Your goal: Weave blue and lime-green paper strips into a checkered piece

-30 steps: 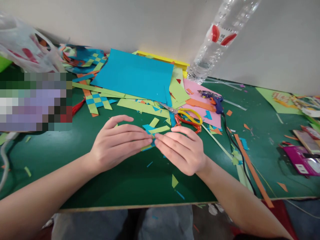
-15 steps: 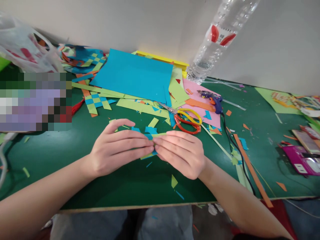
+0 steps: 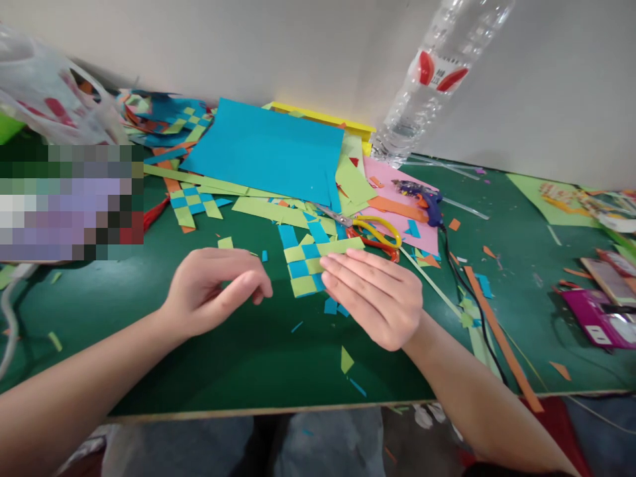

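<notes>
A small woven paper piece of blue and lime-green strips, with loose strip ends along its far side, is held by its right edge in my right hand. The fingers lie extended together over that edge; the thumb is hidden beneath them. To the left, apart from the weave, my left hand is closed, fingers curled in and thumb against them, with nothing visible in it. Scissors with one yellow and one red handle lie just beyond the weave, the red handle partly covered.
A blue paper sheet covers other paper at the back. A glue gun rests on pink paper, near a clear bottle. Another woven piece lies at left. Scraps and an orange strip litter the green table.
My left hand has let go of the woven piece, drawn back left and curled closed. My right hand has shifted slightly right and tilted the weave, so more of it shows.
</notes>
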A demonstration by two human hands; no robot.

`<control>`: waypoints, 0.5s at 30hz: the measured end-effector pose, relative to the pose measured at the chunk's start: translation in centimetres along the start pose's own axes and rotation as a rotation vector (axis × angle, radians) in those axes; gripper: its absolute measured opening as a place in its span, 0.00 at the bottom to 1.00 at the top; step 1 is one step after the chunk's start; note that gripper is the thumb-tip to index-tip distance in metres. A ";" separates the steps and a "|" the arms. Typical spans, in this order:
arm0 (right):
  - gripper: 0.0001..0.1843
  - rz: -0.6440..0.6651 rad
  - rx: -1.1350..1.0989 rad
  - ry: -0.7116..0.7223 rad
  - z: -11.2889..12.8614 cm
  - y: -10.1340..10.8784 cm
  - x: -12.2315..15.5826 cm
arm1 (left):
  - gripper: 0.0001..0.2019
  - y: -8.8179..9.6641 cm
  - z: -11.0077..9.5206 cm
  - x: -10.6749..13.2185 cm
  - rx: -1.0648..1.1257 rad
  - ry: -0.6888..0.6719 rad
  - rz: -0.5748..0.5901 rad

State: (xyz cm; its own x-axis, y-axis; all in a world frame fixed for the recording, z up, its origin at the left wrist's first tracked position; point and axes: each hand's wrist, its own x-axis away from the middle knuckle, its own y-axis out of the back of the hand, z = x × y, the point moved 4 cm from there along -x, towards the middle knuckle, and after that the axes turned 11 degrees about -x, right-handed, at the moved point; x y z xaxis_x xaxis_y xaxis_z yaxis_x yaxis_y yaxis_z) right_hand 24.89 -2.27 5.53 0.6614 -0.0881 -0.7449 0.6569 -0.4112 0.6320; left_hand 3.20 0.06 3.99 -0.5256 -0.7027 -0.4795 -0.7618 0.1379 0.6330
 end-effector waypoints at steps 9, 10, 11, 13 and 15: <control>0.06 0.093 0.059 0.053 0.4 0.2 -0.2 | 0.26 -3.5 0.5 -0.1 0.552 0.377 0.362; 0.06 0.100 0.061 0.059 0.5 0.2 -0.2 | 0.24 -3.6 0.5 -0.1 0.566 0.396 0.368; 0.06 0.108 0.058 0.063 0.5 0.2 -0.3 | 0.23 -3.6 0.4 -0.1 0.573 0.414 0.368; 0.07 0.121 0.043 0.066 0.6 0.1 -0.3 | 0.20 -3.6 0.5 -0.2 0.576 0.456 0.357; 0.08 0.127 0.023 0.072 0.6 0.0 -0.3 | 0.18 -3.7 0.7 -0.2 0.575 0.491 0.352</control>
State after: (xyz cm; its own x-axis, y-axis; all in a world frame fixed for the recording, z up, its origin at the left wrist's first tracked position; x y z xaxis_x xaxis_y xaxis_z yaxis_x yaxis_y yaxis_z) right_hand 24.49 -2.83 5.66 0.7637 -0.0759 -0.6411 0.5580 -0.4217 0.7147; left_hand 5.85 0.19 1.36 -0.6459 -0.7578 0.0926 -0.7281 0.6480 0.2235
